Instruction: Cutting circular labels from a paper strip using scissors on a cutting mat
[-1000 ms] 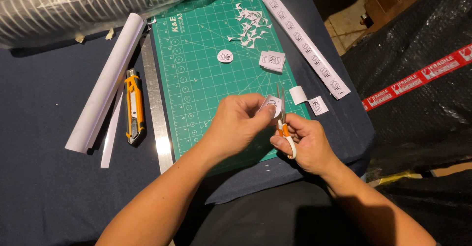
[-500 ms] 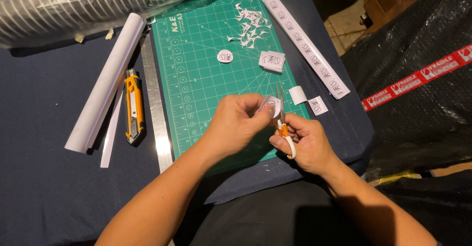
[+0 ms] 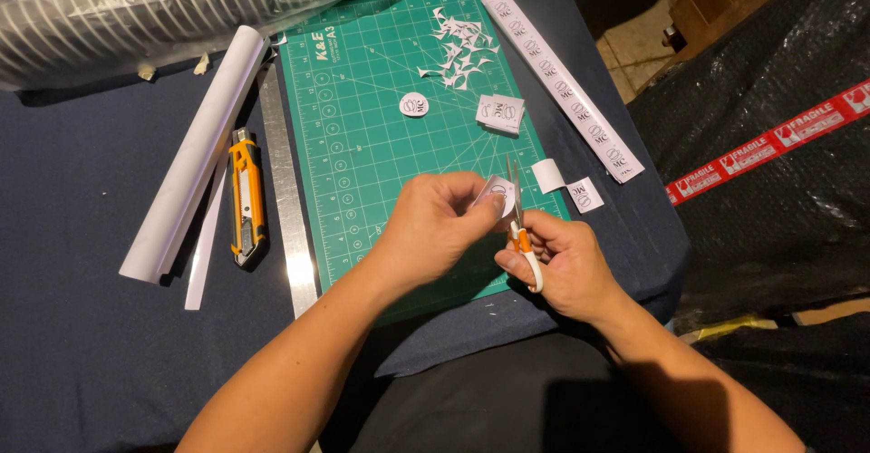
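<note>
My left hand (image 3: 435,222) pinches a small white paper label (image 3: 497,194) above the near edge of the green cutting mat (image 3: 362,145). My right hand (image 3: 562,267) grips small scissors (image 3: 517,204) with orange and white handles. Their blades point up and away, right against the label's right edge. A round cut-out label (image 3: 413,104) lies on the mat. A small stack of square labels (image 3: 499,113) sits beside it, and a heap of white paper scraps (image 3: 458,50) lies at the mat's far end.
A metal ruler (image 3: 285,204), an orange utility knife (image 3: 246,195) and a roll of white paper (image 3: 195,154) lie left of the mat. A long strip of printed labels (image 3: 562,86) and two loose paper pieces (image 3: 566,186) lie to the right. A plastic-wrapped bundle (image 3: 136,9) sits far left.
Both hands stay in place. The label has turned slightly between my left fingers against the scissors.
</note>
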